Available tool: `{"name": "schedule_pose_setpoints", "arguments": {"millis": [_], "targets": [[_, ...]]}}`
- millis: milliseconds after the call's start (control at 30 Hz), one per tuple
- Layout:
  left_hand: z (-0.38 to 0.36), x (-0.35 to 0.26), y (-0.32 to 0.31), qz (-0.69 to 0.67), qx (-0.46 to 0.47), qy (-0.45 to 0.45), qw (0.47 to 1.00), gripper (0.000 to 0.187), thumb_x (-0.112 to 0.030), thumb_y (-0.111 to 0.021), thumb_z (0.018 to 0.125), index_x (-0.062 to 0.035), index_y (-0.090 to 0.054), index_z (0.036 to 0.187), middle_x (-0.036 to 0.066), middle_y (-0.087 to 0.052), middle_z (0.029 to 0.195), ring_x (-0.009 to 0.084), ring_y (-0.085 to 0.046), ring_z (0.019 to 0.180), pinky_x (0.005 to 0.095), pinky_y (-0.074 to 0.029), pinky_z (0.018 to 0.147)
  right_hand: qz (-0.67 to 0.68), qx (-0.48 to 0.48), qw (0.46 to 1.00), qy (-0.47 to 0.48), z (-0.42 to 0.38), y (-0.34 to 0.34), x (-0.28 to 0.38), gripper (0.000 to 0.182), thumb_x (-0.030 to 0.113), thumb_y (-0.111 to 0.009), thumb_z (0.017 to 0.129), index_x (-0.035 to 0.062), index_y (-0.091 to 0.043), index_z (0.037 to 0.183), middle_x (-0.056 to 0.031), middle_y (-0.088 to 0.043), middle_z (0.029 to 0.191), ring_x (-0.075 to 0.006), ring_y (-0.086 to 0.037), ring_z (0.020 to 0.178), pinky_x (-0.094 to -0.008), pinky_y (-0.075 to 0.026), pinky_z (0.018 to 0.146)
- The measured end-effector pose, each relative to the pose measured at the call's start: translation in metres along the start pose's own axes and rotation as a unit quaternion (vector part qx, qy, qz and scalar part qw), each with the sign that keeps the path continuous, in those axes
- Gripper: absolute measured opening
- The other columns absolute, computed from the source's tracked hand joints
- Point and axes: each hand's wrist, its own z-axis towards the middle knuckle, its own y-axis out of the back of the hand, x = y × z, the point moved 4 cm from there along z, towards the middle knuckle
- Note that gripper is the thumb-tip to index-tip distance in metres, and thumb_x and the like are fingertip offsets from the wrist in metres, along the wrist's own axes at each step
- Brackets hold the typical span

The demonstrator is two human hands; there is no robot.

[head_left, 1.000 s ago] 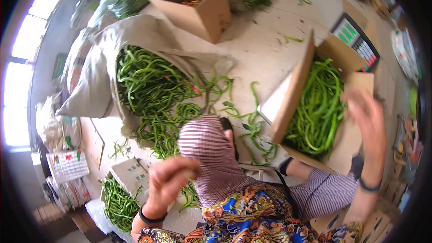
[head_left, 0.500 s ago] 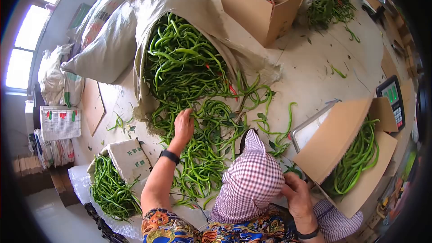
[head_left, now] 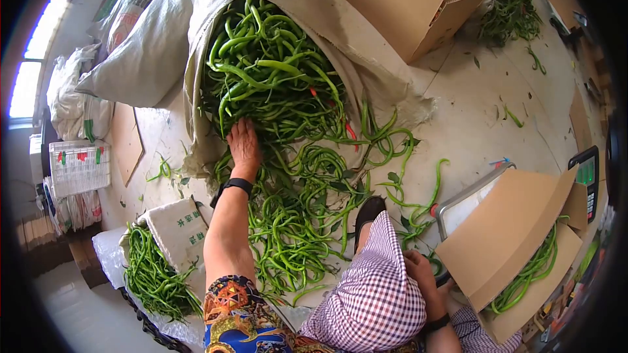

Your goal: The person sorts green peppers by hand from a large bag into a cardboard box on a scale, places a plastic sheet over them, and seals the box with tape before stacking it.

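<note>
My left hand (head_left: 243, 147), with a dark band on its wrist, reaches to the lower edge of the green peppers (head_left: 275, 72) at the sack's mouth. Its fingers are stretched out and slightly apart on the peppers, their tips partly hidden. More long green peppers (head_left: 288, 242) lie loose below the sack (head_left: 190, 59). My right hand (head_left: 418, 271) is beside my checkered-clothed knee (head_left: 373, 281), left of the open cardboard box (head_left: 504, 235); its fingers are mostly hidden. A dark shoe (head_left: 368, 219) shows beyond the knee.
A lidded container of peppers (head_left: 154, 268) stands at lower left, near a white basket (head_left: 80, 168). Another cardboard box (head_left: 405, 6) is at the top. A metal tray (head_left: 464, 196) and a scale display (head_left: 587, 173) are at right.
My left hand has moved up and left to the peppers at the sack's mouth. My right hand has dropped closer behind the knee. The view has shifted, and the shoe shows more.
</note>
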Motion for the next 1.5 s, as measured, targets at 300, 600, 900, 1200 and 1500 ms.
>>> {"name": "schedule_pose_setpoints", "arguments": {"millis": [300,600,900,1200,1500], "targets": [[-0.001,-0.004,-0.012,0.051,-0.02,-0.044,0.998,0.046,-0.006,-0.052,0.085,-0.008,-0.05,0.131,0.018,-0.048,0.136,0.0354,-0.047,0.119,0.0473,-0.038,0.097,0.01,0.061,0.998,0.02,0.019,-0.029,0.03,0.022,0.017,-0.061,0.093,0.0008,-0.062,0.107,-0.0031,-0.064,0.089,-0.0102,-0.058,0.076,-0.025,-0.047,0.069],[0.032,-0.001,-0.041,0.101,0.053,0.065,0.991,0.028,-0.012,-0.056,0.082,-0.0097,-0.059,0.109,0.015,-0.054,0.123,0.0335,-0.051,0.116,0.0486,-0.038,0.096,0.022,0.06,0.998,-0.008,0.037,-0.026,0.031,0.022,0.019,-0.06,0.094,0.0018,-0.061,0.108,-0.0019,-0.065,0.089,-0.009,-0.058,0.075,-0.0243,-0.048,0.069],[0.009,-0.011,-0.034,0.022,0.012,-0.048,0.999,0.047,-0.015,-0.067,0.073,-0.006,-0.053,0.116,0.014,-0.058,0.111,0.0331,-0.052,0.11,0.049,-0.039,0.092,0.02,0.113,0.993,0.019,0.04,-0.035,0.015,0.026,0.016,-0.059,0.093,-0.0033,-0.058,0.111,-0.0045,-0.065,0.09,-0.0102,-0.06,0.079,-0.0254,-0.049,0.072],[0.002,-0.049,0.069,-0.033,0.081,-0.095,0.992,0.064,-0.025,-0.081,0.059,-0.0061,-0.053,0.113,0.012,-0.056,0.099,0.0316,-0.053,0.1,0.0433,-0.044,0.084,-0.007,0.09,0.996,0.009,0.041,-0.038,0.039,0.022,0.015,-0.059,0.093,-0.0001,-0.061,0.109,-0.0059,-0.067,0.092,-0.0111,-0.062,0.079,-0.0259,-0.05,0.072],[-0.086,-0.038,0.063,-0.255,0.339,0.0,0.906,0.062,-0.02,-0.084,0.065,-0.0013,-0.052,0.115,0.022,-0.065,0.097,0.042,-0.064,0.089,0.0485,-0.052,0.073,-0.033,0.1,0.994,-0.005,0.038,-0.047,0.041,0.023,0.018,-0.057,0.093,0.0003,-0.06,0.107,-0.0024,-0.064,0.088,-0.0093,-0.058,0.075,-0.0244,-0.047,0.068]]}}
